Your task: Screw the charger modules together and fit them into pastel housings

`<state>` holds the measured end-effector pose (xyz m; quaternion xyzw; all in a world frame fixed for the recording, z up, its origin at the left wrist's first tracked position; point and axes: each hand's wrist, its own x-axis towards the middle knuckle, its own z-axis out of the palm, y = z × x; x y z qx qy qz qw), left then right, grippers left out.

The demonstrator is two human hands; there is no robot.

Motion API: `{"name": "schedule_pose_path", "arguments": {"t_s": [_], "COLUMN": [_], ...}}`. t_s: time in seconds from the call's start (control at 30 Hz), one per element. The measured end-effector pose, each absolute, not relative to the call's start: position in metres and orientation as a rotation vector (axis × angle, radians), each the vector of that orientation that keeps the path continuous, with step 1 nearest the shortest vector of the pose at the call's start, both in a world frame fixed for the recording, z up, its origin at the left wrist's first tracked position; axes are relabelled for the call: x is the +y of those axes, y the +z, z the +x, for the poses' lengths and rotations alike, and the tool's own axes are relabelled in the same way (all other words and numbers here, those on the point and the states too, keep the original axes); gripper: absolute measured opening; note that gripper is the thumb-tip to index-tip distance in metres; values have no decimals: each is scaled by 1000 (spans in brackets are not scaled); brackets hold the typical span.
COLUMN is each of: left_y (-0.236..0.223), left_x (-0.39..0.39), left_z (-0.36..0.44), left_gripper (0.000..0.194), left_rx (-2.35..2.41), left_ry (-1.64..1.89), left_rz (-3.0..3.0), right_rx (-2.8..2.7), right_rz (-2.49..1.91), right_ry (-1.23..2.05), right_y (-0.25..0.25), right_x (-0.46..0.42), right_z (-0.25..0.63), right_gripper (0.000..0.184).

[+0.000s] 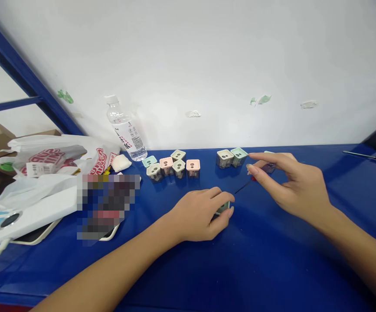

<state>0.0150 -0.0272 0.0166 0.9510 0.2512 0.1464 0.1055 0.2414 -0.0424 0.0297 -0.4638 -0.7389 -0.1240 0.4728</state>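
Resting low over the blue table, my left hand (204,214) is closed around a green-lidded pencil sharpener (223,208), mostly hidden by the fingers. My right hand (292,182) has its thumb and index finger apart. Its index fingertip is by the corner of a mint two-hole pencil sharpener (239,155), which stands beside a cream pencil sharpener (224,158). Below the right thumb, a thin-shafted screwdriver (244,186) shows some red near its handle, which is partly covered by the hand. Another mint-topped piece (269,152) peeks out behind the right hand.
Several mint, cream and pink sharpeners (166,164) stand grouped near the wall. Behind them rises a water bottle (127,132). Plastic bags (64,151) and a white cabled device (41,212) crowd the left side. A thin metal rod (366,155) lies far right.
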Motion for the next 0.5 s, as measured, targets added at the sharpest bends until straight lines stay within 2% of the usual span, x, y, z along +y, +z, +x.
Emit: {"name": "schedule_pose_path", "arguments": {"t_s": [0.1,0.33,0.5], "left_y": [17,21,20], "left_x": [-29,-31,-30], "left_z": [17,18,19], "left_gripper": [28,38,41], "left_rx": [755,797,825], "left_ry": [386,216,220], "left_rz": [2866,2989,3083], "right_rx": [-1800,-1708,-1542], "right_rz": [-1150,-1230,-1454], "right_ry": [-315,-355,-306], "right_y": [30,35,40], "right_x": [-42,-43,-31], "right_z": [242,247,282], "right_gripper": [19,18,31]}}
